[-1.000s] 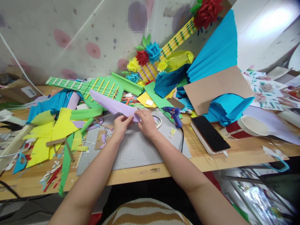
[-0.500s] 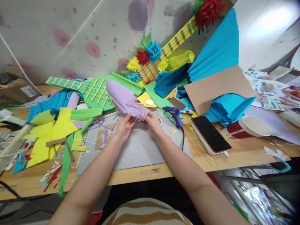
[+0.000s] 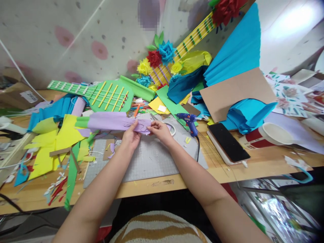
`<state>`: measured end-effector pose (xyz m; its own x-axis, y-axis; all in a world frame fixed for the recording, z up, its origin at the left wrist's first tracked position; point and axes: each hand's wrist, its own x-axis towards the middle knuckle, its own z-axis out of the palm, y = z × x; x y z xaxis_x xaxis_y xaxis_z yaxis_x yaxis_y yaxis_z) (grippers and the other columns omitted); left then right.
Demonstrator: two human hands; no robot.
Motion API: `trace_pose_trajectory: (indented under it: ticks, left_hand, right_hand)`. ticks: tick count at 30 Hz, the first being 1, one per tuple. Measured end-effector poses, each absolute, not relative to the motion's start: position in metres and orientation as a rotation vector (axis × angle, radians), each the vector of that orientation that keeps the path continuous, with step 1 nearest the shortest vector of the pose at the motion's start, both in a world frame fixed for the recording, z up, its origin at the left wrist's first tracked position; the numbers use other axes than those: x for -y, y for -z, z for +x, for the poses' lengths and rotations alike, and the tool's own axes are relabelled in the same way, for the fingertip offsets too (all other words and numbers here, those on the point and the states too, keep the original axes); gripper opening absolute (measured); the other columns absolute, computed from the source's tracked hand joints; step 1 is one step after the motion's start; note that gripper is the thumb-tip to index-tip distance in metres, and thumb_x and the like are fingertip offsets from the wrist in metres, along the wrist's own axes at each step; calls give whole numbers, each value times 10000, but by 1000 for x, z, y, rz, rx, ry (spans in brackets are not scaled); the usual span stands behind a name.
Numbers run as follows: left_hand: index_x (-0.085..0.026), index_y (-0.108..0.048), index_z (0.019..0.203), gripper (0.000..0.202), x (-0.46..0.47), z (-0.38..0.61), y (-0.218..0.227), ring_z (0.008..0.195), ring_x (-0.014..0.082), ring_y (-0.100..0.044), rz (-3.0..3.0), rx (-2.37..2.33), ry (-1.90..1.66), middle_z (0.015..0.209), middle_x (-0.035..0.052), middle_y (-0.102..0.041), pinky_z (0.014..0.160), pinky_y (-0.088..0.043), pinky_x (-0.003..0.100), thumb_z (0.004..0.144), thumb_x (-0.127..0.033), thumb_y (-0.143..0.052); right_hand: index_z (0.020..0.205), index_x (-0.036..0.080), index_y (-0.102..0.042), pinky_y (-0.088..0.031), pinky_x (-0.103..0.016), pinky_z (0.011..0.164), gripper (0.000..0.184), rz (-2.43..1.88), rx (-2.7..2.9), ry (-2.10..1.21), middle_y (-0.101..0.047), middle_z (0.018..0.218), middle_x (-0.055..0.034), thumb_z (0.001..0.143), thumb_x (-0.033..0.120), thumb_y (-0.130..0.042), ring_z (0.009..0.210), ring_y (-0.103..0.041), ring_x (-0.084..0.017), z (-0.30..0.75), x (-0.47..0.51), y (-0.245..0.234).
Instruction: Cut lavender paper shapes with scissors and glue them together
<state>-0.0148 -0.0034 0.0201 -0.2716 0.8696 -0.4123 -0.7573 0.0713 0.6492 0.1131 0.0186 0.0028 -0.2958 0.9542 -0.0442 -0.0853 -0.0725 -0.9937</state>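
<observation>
A strip of purple crepe paper (image 3: 108, 121) stretches leftward from my hands, above the grey cutting mat (image 3: 152, 158). My left hand (image 3: 131, 137) pinches it near its right end, thumb on top. At that right end, the fingertips of my right hand (image 3: 160, 131) are closed on the paper's edge. Pencil-like curved lines show on the purple paper between the hands. Behind it lies a green paper guitar (image 3: 108, 96) with yellow bars and white strings. A blue glue gun (image 3: 188, 122) rests to the right of my right hand.
A white tape roll (image 3: 172, 129) lies beside my right hand. Further right are a black phone (image 3: 229, 141) on a white block and a paper cup (image 3: 268, 136). Yellow paper scraps (image 3: 45, 148) cover the left side. A flowered yellow guitar (image 3: 193, 37) leans at the back.
The purple paper has swung from pointing up and away to lying level toward the left, uncovering the green guitar's body. Both hands still grip its right end.
</observation>
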Motion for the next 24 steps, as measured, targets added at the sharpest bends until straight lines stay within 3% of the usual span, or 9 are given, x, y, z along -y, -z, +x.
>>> trace_pose_trajectory:
  ticks: [5, 9, 13, 16, 18, 20, 22, 24]
  left_hand:
    - [-161, -615, 813, 133, 3, -17, -20, 691, 112, -639, 145, -967, -1586, 765, 9, -681, 666, -522, 221, 691, -109, -625]
    - [-151, -625, 814, 146, 4, -17, -19, 643, 98, -631, 258, -1007, -1585, 758, 12, -683, 647, -515, 209, 676, -106, -638]
    - [-131, -644, 773, 228, 9, -21, -22, 611, 146, -640, 568, -1127, -1275, 762, 78, -692, 578, -516, 251, 651, -316, -699]
    - [-121, -639, 630, 328, 13, -30, -29, 503, 173, -611, 889, -1200, -856, 631, 123, -670, 449, -463, 249, 574, -430, -732]
    - [-137, -624, 583, 338, 14, -35, -35, 443, 148, -563, 1029, -1233, -931, 570, 96, -643, 417, -417, 236, 591, -466, -704]
    - [-158, -625, 604, 288, 14, -37, -40, 507, 137, -563, 1145, -1331, -1298, 612, 66, -641, 486, -425, 235, 644, -439, -668]
    - [-182, -648, 662, 176, 13, -38, -40, 707, 165, -590, 1263, -1451, -1584, 739, 54, -658, 639, -444, 244, 633, -350, -692]
    - [-207, -678, 726, 177, 11, -39, -35, 884, 195, -563, 1363, -1539, -1604, 840, 48, -664, 760, -415, 248, 568, -259, -738]
  right_hand:
    - [704, 201, -515, -468, -247, 536, 318, -1029, 1287, -1449, -561, 573, 50, 575, 443, -675, 506, -536, -93, 116, -20, -6]
    - [787, 207, -542, -488, -270, 626, 282, -981, 1397, -1389, -616, 735, 15, 615, 399, -659, 652, -572, -122, 114, -19, -5]
    - [826, 211, -542, -483, -301, 749, 232, -1021, 1395, -1187, -625, 821, -7, 675, 381, -590, 769, -577, -148, 120, -25, -2]
    - [908, 226, -531, -490, -297, 713, 248, -1120, 1338, -1063, -608, 911, -9, 710, 374, -541, 769, -577, -147, 130, -34, 2]
    - [921, 232, -541, -492, -300, 655, 248, -1206, 1379, -1079, -600, 900, -7, 713, 367, -540, 723, -577, -148, 136, -39, 4]
    - [900, 229, -570, -487, -307, 644, 240, -1269, 1496, -1066, -600, 855, -6, 697, 356, -570, 721, -572, -158, 139, -40, 6]
    - [890, 224, -594, -483, -313, 664, 239, -1257, 1639, -1042, -608, 826, -6, 691, 355, -592, 745, -563, -165, 138, -37, 8]
    - [909, 227, -604, -480, -313, 667, 244, -1183, 1748, -1060, -620, 818, -4, 711, 368, -581, 737, -554, -162, 133, -33, 8]
